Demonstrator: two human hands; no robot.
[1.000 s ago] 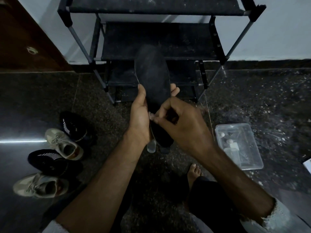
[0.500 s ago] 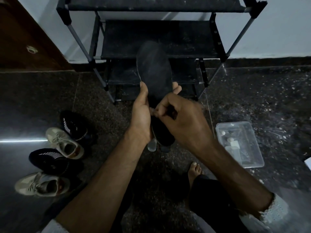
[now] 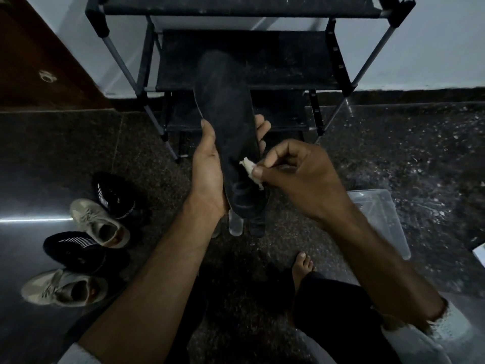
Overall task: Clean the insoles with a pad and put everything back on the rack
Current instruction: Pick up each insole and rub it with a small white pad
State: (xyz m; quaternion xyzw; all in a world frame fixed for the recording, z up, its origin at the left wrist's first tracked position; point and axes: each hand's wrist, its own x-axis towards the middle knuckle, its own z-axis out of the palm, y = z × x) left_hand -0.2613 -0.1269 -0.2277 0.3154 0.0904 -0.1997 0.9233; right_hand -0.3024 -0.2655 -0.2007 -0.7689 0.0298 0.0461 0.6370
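Note:
My left hand (image 3: 208, 169) grips a long black insole (image 3: 225, 111) by its middle, toe end pointing up toward the rack. My right hand (image 3: 299, 177) pinches a small whitish pad (image 3: 248, 168) against the insole's right edge near the heel. The black shoe rack (image 3: 246, 59) stands against the wall straight ahead, and the shelves I can see are bare. Below the insole's heel a small clear bottle (image 3: 235, 227) and another dark insole end (image 3: 257, 227) show on the floor.
Two black shoes (image 3: 118, 195) (image 3: 73, 249) and two beige sneakers (image 3: 101, 224) (image 3: 63, 287) lie on the dark floor at the left. A clear plastic box (image 3: 380, 219) sits at the right. My bare foot (image 3: 303, 266) is below the hands. A brown door (image 3: 34, 56) is at the far left.
My right hand has slid rightward off the insole's surface to its right edge, so the pad between its fingers now shows. The left hand keeps the insole in about the same place.

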